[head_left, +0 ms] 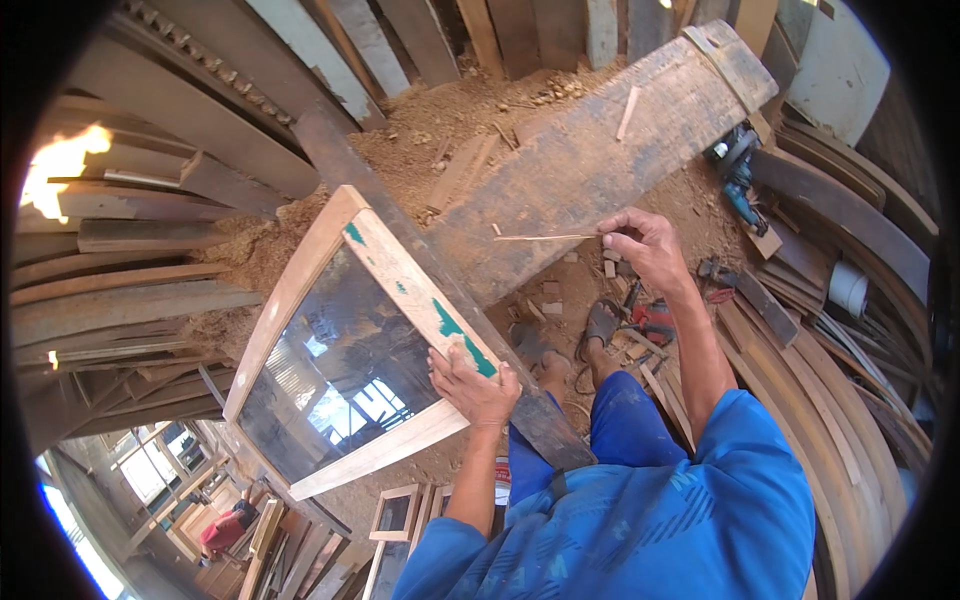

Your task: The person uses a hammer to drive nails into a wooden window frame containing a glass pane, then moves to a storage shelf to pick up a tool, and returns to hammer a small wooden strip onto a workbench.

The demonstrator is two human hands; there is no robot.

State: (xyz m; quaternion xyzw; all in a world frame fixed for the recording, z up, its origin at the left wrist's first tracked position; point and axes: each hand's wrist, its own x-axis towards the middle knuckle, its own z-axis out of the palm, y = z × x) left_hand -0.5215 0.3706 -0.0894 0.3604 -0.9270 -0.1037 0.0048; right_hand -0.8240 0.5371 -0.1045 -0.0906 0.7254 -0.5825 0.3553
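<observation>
My left hand (475, 388) grips the near corner of a wooden window frame (405, 262), its fingers lying over the rail. Dark glass (350, 350) fills the frame and reflects bright windows. Torn green patches mark the pale rail beside my fingers. Out to the right, my right hand (645, 250) pinches one end of a thin wooden strip (545, 238) between thumb and fingertips. That strip points left over a worn, thick bench plank (560, 165). Beneath the window frame's right side runs a dark narrow beam (520, 395).
A small wood offcut (628, 112) lies on the bench plank. Blue power tools (738, 185) sit past its right edge. Boards (150, 235) lean and stack all round, with sawdust (420, 130) on the ground. A person in red (228, 528) is far off at lower left.
</observation>
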